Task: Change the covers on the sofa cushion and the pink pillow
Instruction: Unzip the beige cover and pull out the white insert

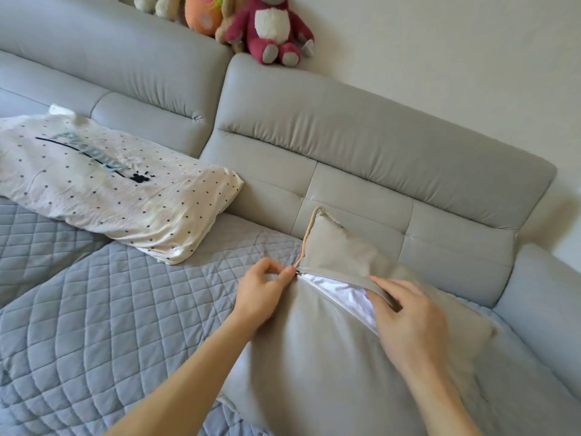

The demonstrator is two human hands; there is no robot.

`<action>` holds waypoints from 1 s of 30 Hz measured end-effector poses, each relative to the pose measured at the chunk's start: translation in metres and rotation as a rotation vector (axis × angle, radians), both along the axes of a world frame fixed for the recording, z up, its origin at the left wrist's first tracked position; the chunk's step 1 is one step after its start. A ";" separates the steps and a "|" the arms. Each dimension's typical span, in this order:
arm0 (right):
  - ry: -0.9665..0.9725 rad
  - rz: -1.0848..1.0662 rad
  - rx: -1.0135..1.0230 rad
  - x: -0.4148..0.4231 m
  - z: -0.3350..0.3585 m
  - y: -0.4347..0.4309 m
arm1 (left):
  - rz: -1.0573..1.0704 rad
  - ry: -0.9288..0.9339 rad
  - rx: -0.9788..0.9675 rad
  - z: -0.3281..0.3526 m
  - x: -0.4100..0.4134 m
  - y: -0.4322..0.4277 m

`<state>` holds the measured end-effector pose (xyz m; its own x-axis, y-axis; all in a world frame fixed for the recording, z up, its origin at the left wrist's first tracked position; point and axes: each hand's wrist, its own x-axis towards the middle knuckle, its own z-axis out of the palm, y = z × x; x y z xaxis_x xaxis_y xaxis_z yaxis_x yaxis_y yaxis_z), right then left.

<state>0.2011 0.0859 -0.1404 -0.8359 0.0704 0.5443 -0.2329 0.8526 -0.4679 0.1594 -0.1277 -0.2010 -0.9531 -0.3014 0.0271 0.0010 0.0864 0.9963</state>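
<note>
Sofa cushion (314, 357): soft, light, limp beige cover; left hand (261, 294) pinching zipper pull (297, 272), right hand (408, 319) gripping opening's edge; best held there.

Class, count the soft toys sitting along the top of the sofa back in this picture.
4 at least: a dark pink plush bear at the right end, a brown toy beside it, an orange one, then a cream one. The frame's top edge crops them; more may be hidden.
</note>
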 end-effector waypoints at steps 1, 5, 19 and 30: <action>-0.009 0.023 0.023 -0.002 -0.006 -0.001 | -0.014 -0.023 0.039 -0.005 0.002 0.001; -0.062 -0.012 -0.016 0.000 -0.012 0.010 | 0.013 0.029 -0.204 -0.015 0.009 0.007; -0.330 -0.201 -0.747 0.064 -0.053 0.073 | -0.042 0.095 -0.384 0.007 0.015 0.027; -0.006 -0.235 -0.449 0.019 -0.026 0.079 | 0.071 -0.145 0.173 0.012 0.013 -0.009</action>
<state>0.2202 0.1646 -0.1660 -0.7722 0.4834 0.4124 -0.0548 0.5959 -0.8012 0.1722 -0.1368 -0.1890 -0.9196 -0.3559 -0.1661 -0.1428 -0.0912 0.9855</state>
